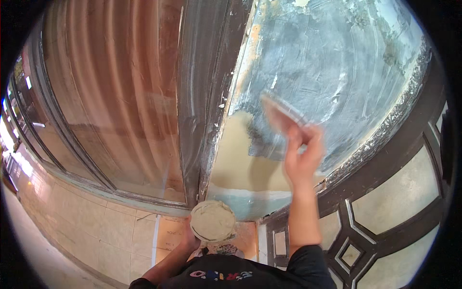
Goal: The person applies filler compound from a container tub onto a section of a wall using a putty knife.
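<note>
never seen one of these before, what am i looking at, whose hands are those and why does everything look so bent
There is no machine here, just a person's two bare hands. The single picture comes from a wide fisheye camera worn on the person's head, looking down, so straight edges bend and the corners go dark. Its left is the person's left.

The right hand grips a flat tool, rather blurred, in front of a blue-grey wall. The left hand holds a round holder topped with beige paste; its underside is hidden. A similar beige layer covers part of the lower wall.

Left of a dark post hangs a reddish-brown curtain, seemingly behind glass.
</note>
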Demonstrator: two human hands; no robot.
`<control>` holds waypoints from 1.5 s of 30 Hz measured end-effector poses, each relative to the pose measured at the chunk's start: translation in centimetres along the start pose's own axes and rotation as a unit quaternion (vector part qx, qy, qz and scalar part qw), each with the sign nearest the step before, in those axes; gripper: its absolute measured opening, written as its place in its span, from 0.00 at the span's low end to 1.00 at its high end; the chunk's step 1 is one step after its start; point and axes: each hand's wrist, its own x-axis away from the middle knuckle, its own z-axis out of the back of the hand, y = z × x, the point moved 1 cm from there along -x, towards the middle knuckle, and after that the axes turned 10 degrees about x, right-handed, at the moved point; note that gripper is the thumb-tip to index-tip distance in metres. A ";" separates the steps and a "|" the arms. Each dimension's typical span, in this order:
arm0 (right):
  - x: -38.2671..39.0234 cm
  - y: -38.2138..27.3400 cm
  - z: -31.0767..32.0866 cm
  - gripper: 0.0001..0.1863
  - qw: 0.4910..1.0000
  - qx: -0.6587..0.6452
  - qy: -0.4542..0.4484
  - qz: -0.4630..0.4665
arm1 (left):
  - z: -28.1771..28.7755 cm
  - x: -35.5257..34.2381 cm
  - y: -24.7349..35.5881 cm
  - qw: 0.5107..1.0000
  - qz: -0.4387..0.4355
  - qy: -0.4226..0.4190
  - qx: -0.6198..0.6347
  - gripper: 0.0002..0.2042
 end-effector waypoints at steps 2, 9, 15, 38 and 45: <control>5.8 -0.7 -2.4 0.05 0.994 -0.064 -0.084 0.001 | -1.0 0.2 1.7 0.997 -0.023 0.021 0.074 0.29; 14.8 0.1 0.4 0.06 0.921 -0.123 -0.313 -0.196 | -3.0 0.3 5.8 0.998 -0.053 -0.028 -0.029 0.31; 14.0 -0.4 1.3 0.11 0.941 -0.156 -0.292 -0.066 | -3.9 -0.1 6.1 0.994 -0.110 -0.022 -0.020 0.28; 16.4 -2.4 1.0 0.19 0.960 -0.005 -0.280 0.027 | -7.1 -0.7 4.0 0.845 -0.322 -0.086 -0.418 0.28; 15.1 -1.3 0.6 0.18 0.970 -0.063 -0.219 0.082 | -3.6 -1.6 1.8 0.982 -0.121 -0.005 -0.143 0.23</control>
